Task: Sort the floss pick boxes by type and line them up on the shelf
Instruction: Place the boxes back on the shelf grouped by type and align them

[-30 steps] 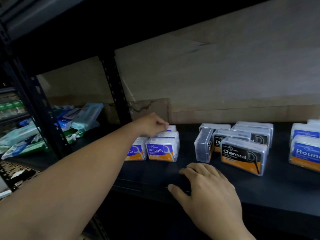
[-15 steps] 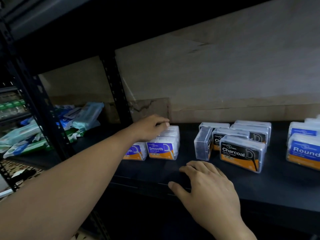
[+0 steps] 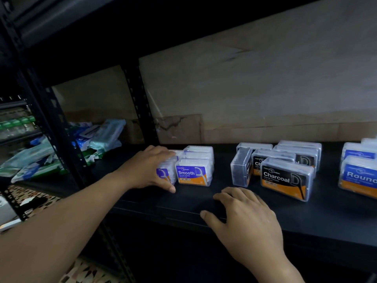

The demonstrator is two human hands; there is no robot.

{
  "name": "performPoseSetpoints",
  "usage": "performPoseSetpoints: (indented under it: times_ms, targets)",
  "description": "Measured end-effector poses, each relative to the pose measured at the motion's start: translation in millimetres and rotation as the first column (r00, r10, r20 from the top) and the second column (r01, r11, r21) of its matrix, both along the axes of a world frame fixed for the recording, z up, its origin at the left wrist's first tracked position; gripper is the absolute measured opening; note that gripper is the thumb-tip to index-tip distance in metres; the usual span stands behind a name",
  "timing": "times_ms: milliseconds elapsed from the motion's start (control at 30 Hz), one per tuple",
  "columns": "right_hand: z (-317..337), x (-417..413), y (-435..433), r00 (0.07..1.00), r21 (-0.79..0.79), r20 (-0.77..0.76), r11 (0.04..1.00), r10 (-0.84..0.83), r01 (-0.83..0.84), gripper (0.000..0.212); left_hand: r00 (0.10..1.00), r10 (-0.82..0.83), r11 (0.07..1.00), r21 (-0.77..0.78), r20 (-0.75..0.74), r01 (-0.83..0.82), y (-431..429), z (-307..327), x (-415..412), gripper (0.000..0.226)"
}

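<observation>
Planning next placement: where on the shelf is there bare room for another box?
Bare shelf lies between the Smooth boxes and the Charcoal boxes; a narrower gap separates Charcoal from the Round boxes. The front strip right of the right hand is open. The left hand crowds the Smooth group.

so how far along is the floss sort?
Done: Smooth, Charcoal and Round boxes sit grouped by type. In hand: left hand wraps the leftmost Smooth box; right hand rests on the shelf. Left: turn the sideways Charcoal box, straighten rows.
</observation>
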State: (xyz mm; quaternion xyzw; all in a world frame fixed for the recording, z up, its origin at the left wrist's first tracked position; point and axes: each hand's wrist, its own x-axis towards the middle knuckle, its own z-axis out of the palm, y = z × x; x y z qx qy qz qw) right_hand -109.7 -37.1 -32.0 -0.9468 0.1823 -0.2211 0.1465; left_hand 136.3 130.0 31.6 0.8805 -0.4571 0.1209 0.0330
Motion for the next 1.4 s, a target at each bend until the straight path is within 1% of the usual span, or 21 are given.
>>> performPoseSetpoints:
  times_ms: [133, 200, 300, 500, 567, 667, 800, 900, 1067, 1167, 1233, 1300, 1333, 1367, 1400]
  targets:
    - [0.7, -1.7, 0.5, 1.000, -0.027, 0.021, 1.000, -0.001, 0.001, 0.053, 1.000, 0.017, 1.000, 0.001, 0.008, -0.017, 3.8, -2.5, 7.5, 0.122]
    - [2.1, -2.9, 1.4, 1.000, -0.028, -0.006, 1.000, 0.002, -0.002, 0.052, 1.000, 0.016, 1.000, 0.007, 0.016, -0.016, 4.9, -1.7, 10.1, 0.123]
    - [1.8, -3.1, 1.7, 1.000, -0.024, 0.009, 1.000, 0.001, -0.001, 0.051, 0.999, 0.039, 0.999, 0.023, 0.013, -0.039, 7.4, -1.4, 14.8, 0.124]
    - [3.7, -3.9, 2.6, 1.000, -0.022, -0.024, 1.000, -0.011, 0.011, 0.053, 0.996, 0.084, 0.996, -0.012, -0.023, -0.084, 3.9, -2.7, 13.0, 0.130]
    - [5.4, -4.5, 2.0, 1.000, -0.032, -0.005, 0.999, -0.009, 0.009, 0.052, 0.998, 0.064, 0.996, -0.066, 0.009, -0.063, -4.3, -0.1, 2.9, 0.126]
    - [7.0, -4.0, -0.1, 0.998, -0.030, -0.040, 0.998, 0.055, -0.057, 0.056, 0.996, -0.037, 0.989, -0.139, 0.082, 0.049, -24.7, 3.1, -14.6, 0.107]
    - [5.5, -6.0, -3.8, 0.995, -0.016, -0.011, 0.995, 0.096, -0.096, 0.059, 0.978, -0.170, 0.979, -0.093, 0.120, 0.181, -43.1, -1.4, -24.3, 0.073]
    - [5.4, -6.4, -3.8, 0.994, -0.012, 0.001, 0.994, 0.109, -0.109, 0.060, 0.977, -0.196, 0.972, -0.113, 0.086, 0.205, -44.4, -1.8, -21.6, 0.062]
    - [4.9, -6.4, -3.2, 0.995, -0.014, 0.001, 0.995, 0.099, -0.099, 0.060, 0.980, -0.193, 0.969, -0.153, 0.038, 0.197, -34.2, -3.2, -17.5, 0.063]
    - [5.6, -7.0, -3.6, 0.993, -0.010, 0.006, 0.993, 0.116, -0.116, 0.061, 0.986, -0.169, 0.975, -0.147, 0.008, 0.168, -30.0, -1.2, -18.7, 0.057]
    - [5.1, -7.1, -3.6, 0.993, -0.015, 0.011, 0.993, 0.116, -0.116, 0.062, 0.987, -0.162, 0.979, -0.130, -0.004, 0.160, -30.0, 1.2, -20.0, 0.064]
    - [4.9, -7.2, -2.9, 0.994, -0.015, 0.009, 0.994, 0.108, -0.108, 0.062, 0.985, -0.170, 0.979, -0.110, 0.023, 0.171, -33.0, 4.0, -21.5, 0.077]
    - [4.9, -6.8, -2.6, 0.994, -0.016, 0.010, 0.994, 0.106, -0.106, 0.062, 0.984, -0.173, 0.978, -0.113, 0.031, 0.175, -35.8, 6.0, -22.7, 0.080]
    - [5.0, -6.4, -2.5, 0.994, -0.016, 0.008, 0.994, 0.108, -0.108, 0.062, 0.985, -0.170, 0.976, -0.132, 0.013, 0.171, -39.3, 8.7, -24.4, 0.077]
    - [5.1, -6.3, -2.5, 0.994, -0.018, 0.007, 0.994, 0.112, -0.111, 0.062, 0.985, -0.174, 0.972, -0.163, -0.018, 0.169, -43.7, 11.2, -25.7, 0.069]
